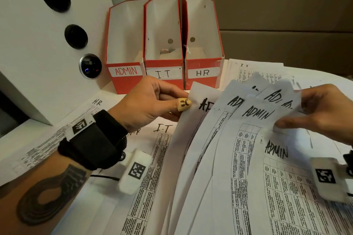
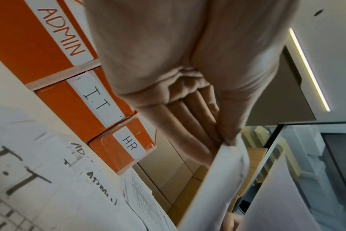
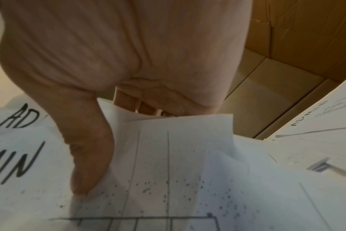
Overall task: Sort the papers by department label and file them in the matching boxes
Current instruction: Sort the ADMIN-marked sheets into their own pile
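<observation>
While both hands hold a fanned sheaf of papers (image 1: 225, 139) marked ADMIN, three red boxes (image 1: 164, 44) stand in a row just behind it on the table (image 1: 107, 91). The left hand (image 1: 147, 103) pinches the left edge of the sheaf between thumb and fingers, a yellowish cap on the thumb tip pressed to the top sheet; in the left wrist view the fingers (image 2: 190, 125) lie behind the paper edge. The right hand (image 1: 324, 108) grips the right side of the sheaf, its thumb (image 3: 89, 156) laid flat on the top sheet and the other fingers tucked behind.

Of the boxes, the one labelled ADMIN (image 1: 124, 44) is leftmost, the one labelled I.T (image 1: 163, 40) stands in the middle, and the one labelled HR (image 1: 202, 36) is to the right; they touch side by side. More printed sheets lie flat on the table under and around the sheaf: one headed I.T (image 1: 162, 139) just left of it, one headed H.R (image 1: 91, 107) further left, others to its right behind. A white cabinet (image 1: 38, 34) with round dark knobs stands left of the boxes, and brown cardboard (image 1: 286, 15) rises behind them.
</observation>
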{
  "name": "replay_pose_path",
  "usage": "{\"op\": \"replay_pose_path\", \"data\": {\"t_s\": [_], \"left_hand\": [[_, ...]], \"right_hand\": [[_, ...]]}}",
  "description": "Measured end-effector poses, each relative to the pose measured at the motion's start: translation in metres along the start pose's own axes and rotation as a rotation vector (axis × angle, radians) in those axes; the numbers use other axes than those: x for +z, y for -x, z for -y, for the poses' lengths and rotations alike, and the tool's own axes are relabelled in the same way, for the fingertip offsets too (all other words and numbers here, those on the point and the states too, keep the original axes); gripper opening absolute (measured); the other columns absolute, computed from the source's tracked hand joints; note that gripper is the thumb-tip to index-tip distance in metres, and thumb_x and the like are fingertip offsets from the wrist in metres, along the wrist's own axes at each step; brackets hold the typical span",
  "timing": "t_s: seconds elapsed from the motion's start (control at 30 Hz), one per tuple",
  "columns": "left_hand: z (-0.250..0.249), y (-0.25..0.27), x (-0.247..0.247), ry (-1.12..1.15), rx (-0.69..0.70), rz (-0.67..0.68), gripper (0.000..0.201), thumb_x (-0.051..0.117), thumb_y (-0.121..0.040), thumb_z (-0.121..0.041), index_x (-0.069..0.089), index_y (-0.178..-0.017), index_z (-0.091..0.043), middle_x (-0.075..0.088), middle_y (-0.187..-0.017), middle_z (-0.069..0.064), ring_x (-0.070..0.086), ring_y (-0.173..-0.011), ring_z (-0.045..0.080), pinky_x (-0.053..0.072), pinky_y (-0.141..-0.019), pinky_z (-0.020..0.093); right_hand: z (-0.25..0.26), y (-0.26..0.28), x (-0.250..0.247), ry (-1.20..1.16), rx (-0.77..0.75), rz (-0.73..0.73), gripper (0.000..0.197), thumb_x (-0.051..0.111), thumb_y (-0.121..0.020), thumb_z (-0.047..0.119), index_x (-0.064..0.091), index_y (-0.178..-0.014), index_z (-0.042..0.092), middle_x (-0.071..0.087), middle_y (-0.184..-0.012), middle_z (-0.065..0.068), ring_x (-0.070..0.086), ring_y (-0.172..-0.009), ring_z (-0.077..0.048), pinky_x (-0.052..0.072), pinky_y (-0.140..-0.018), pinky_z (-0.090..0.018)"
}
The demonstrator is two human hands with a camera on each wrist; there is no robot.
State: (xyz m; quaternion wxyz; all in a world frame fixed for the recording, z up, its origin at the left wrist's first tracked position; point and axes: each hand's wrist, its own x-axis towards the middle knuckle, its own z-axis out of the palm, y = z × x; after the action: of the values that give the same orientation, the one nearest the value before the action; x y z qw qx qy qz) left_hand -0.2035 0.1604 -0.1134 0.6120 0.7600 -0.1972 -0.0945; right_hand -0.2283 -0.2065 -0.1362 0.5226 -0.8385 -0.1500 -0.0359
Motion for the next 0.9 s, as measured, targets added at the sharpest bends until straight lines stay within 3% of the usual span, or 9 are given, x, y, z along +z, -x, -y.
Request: {"op": "replay_pose_path", "data": {"t_s": [0.1, 0.2, 0.27, 0.33, 0.5, 0.57, 0.63, 0.8, 0.9], "left_hand": [[-0.004, 0.003, 0.009, -0.058, 0.047, -0.086, 0.017, 0.081, -0.074, -0.014, 0.080, -0.091, -0.016, 0.082, -0.086, 0.009, 0.081, -0.079, 0.024, 0.066, -0.067, 0.030], [-0.004, 0.004, 0.018, -0.194, 0.086, -0.153, 0.016, 0.085, -0.083, -0.006, 0.081, -0.087, -0.021, 0.081, -0.078, 0.003, 0.079, -0.071, 0.018, 0.067, -0.069, 0.031], [-0.005, 0.006, 0.024, -0.254, 0.095, -0.166, 0.018, 0.085, -0.084, -0.006, 0.082, -0.088, -0.023, 0.081, -0.075, 0.000, 0.079, -0.069, 0.019, 0.067, -0.072, 0.037], [-0.008, 0.007, 0.028, -0.256, 0.093, -0.178, 0.019, 0.085, -0.085, -0.005, 0.082, -0.090, -0.022, 0.081, -0.075, -0.001, 0.079, -0.071, 0.022, 0.067, -0.074, 0.040], [-0.018, 0.011, 0.030, -0.243, 0.084, -0.199, 0.020, 0.085, -0.085, -0.006, 0.082, -0.090, -0.025, 0.081, -0.075, 0.003, 0.079, -0.074, 0.030, 0.064, -0.076, 0.054], [-0.019, 0.013, 0.029, -0.247, 0.079, -0.195, 0.021, 0.085, -0.085, -0.006, 0.082, -0.089, -0.027, 0.081, -0.076, 0.003, 0.079, -0.074, 0.030, 0.064, -0.077, 0.056], [-0.018, 0.014, 0.028, -0.250, 0.082, -0.193, 0.022, 0.085, -0.085, -0.005, 0.082, -0.089, -0.026, 0.081, -0.076, 0.001, 0.079, -0.074, 0.027, 0.065, -0.076, 0.050], [-0.012, 0.014, 0.024, -0.211, 0.048, -0.215, 0.014, 0.085, -0.085, -0.009, 0.082, -0.093, -0.020, 0.081, -0.076, 0.005, 0.079, -0.071, 0.022, 0.068, -0.074, 0.039], [-0.011, 0.013, 0.023, -0.217, 0.036, -0.201, 0.015, 0.084, -0.085, -0.008, 0.082, -0.093, -0.020, 0.081, -0.077, 0.004, 0.078, -0.070, 0.018, 0.068, -0.071, 0.035]], "right_hand": [[0.011, 0.001, 0.009, 0.093, -0.039, 0.002, 0.040, 0.097, -0.054, 0.044, 0.085, -0.086, 0.026, 0.078, -0.114, 0.016, 0.072, -0.109, -0.005, 0.059, -0.091, -0.022], [0.031, 0.004, 0.029, 0.278, -0.174, 0.027, 0.015, 0.092, -0.068, 0.026, 0.078, -0.073, 0.023, 0.071, -0.125, 0.027, 0.059, -0.127, 0.004, 0.049, -0.107, -0.036], [0.043, 0.007, 0.043, 0.346, -0.272, 0.066, 0.016, 0.088, -0.070, 0.020, 0.076, -0.072, 0.029, 0.065, -0.131, 0.033, 0.052, -0.134, 0.007, 0.038, -0.112, -0.028], [0.050, 0.009, 0.054, 0.354, -0.324, 0.102, 0.015, 0.085, -0.071, 0.020, 0.075, -0.074, 0.031, 0.062, -0.135, 0.035, 0.049, -0.136, 0.009, 0.034, -0.112, -0.018], [0.051, 0.013, 0.059, 0.338, -0.359, 0.088, 0.018, 0.083, -0.072, 0.016, 0.075, -0.073, 0.032, 0.057, -0.142, 0.033, 0.049, -0.138, 0.008, 0.042, -0.105, -0.019], [0.052, 0.013, 0.058, 0.317, -0.336, 0.083, 0.016, 0.081, -0.071, 0.018, 0.074, -0.072, 0.033, 0.055, -0.144, 0.035, 0.046, -0.139, 0.011, 0.046, -0.088, -0.003], [0.052, 0.014, 0.058, 0.300, -0.331, 0.087, 0.013, 0.079, -0.071, 0.021, 0.075, -0.072, 0.033, 0.059, -0.138, 0.035, 0.048, -0.136, 0.012, 0.046, -0.079, 0.001], [0.053, 0.016, 0.059, 0.316, -0.316, 0.088, 0.013, 0.077, -0.072, 0.022, 0.076, -0.076, 0.034, 0.064, -0.131, 0.035, 0.051, -0.134, 0.012, 0.043, -0.103, -0.022], [0.053, 0.016, 0.061, 0.318, -0.307, 0.109, 0.015, 0.077, -0.073, 0.020, 0.076, -0.075, 0.034, 0.062, -0.132, 0.037, 0.052, -0.133, 0.011, 0.045, -0.101, -0.015]]}}
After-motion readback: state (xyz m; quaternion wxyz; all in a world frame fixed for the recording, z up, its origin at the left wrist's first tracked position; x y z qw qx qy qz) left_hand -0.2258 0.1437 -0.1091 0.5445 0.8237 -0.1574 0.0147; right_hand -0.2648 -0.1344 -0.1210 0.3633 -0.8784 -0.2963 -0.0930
